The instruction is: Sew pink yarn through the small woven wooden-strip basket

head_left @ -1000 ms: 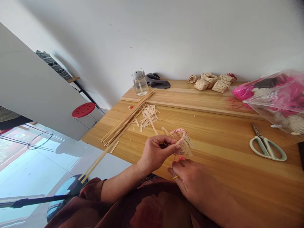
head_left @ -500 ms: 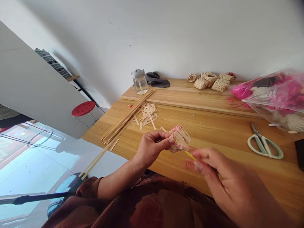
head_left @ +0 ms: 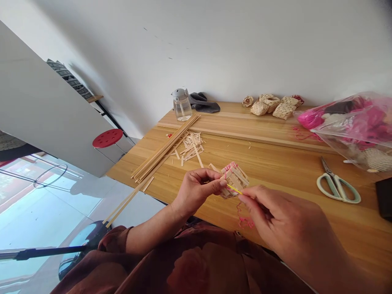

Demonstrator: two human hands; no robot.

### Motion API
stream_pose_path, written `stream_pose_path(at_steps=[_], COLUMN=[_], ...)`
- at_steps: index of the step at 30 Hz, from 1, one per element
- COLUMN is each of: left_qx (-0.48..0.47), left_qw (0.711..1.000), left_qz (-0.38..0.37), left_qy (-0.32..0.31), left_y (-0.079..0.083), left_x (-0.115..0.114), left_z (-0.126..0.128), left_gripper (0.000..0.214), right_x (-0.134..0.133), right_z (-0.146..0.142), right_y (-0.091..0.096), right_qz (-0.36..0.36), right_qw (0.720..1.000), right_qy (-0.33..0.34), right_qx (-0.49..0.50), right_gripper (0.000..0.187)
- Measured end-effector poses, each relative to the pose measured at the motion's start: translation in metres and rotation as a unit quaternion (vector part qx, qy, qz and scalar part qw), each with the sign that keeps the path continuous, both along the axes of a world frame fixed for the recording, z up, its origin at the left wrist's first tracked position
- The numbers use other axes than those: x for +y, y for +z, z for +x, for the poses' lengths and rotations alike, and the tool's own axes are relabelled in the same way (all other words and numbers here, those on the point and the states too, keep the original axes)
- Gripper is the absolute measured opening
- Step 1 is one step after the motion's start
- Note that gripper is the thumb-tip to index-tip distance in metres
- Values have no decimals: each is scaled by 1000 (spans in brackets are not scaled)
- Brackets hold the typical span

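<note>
And here we are, right over the small basket-like piece of pale flat woven strips [head_left: 237,178], pink stitching along its upper edge, held up between the two hands above the near part of the light-brown wooden table [head_left: 284,163]. We've got the left hand [head_left: 199,190] pinching it at its left side, thumb on top, fingers curled behind. And look at the right hand [head_left: 284,214]: thumb and forefinger pressed together on one end of a slim yellow needle-like stick [head_left: 234,189], its other end up by the left thumb, the stick slanting across the front of the weave! Below, we see a loose, crinkled pink thread [head_left: 246,221] trailing toward the table's near edge.

Over to our right, the scissors with pale green-white handles [head_left: 338,188] lie with blades pointing away from us. On the left we have a long bundle of thin tan strips [head_left: 167,149], just beside a heap of short pale offcuts [head_left: 192,147]. Along the wall we spot a clear jug with a grey lid [head_left: 182,107], a crumpled dark-grey cloth [head_left: 203,104], several pale woven pieces [head_left: 269,105] and a see-through plastic bag with bright pink contents [head_left: 352,122].
</note>
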State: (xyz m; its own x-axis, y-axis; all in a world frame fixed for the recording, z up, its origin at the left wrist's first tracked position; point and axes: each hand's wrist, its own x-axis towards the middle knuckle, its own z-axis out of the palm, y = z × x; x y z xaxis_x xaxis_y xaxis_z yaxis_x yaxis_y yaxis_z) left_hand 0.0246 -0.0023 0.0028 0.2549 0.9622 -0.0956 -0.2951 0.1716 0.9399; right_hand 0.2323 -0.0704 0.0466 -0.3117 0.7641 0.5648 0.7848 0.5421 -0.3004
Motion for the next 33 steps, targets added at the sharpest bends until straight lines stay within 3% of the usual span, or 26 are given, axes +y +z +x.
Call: stream_pose_path(at_steps=[3, 15, 19, 21, 25, 29, 33], left_qx=[-1, 39, 115, 193, 283, 316, 329], left_qw=[1000, 999, 989, 954, 818, 727, 686], left_qz=[1, 13, 92, 219, 481, 591, 639], left_qy=[-7, 1, 17, 70, 143, 150, 115], left_y=[2, -1, -2, -4, -8, -11, -12], left_x=[-3, -10, -15, -15, -12, -11, -15], left_z=[0, -1, 0, 0, -1, -3, -5], left_gripper=[38, 38, 34, 26, 11, 11, 18], right_x=[4, 4, 2, 2, 1, 0, 3], right_z=[-4, -11, -14, -15, -18, -19, -19], right_y=[-6, -4, -8, -11, -17, -25, -37], right_qz=[59, 57, 44, 33, -16, -147, -321], right_qw=[998, 996, 996, 996, 998, 981, 898], right_qy=[-21, -18, -46, -55, -59, -36, -9], right_qx=[-19, -64, -67, -64, -14, 120, 301], right_gripper=[20, 23, 28, 28, 24, 20, 30])
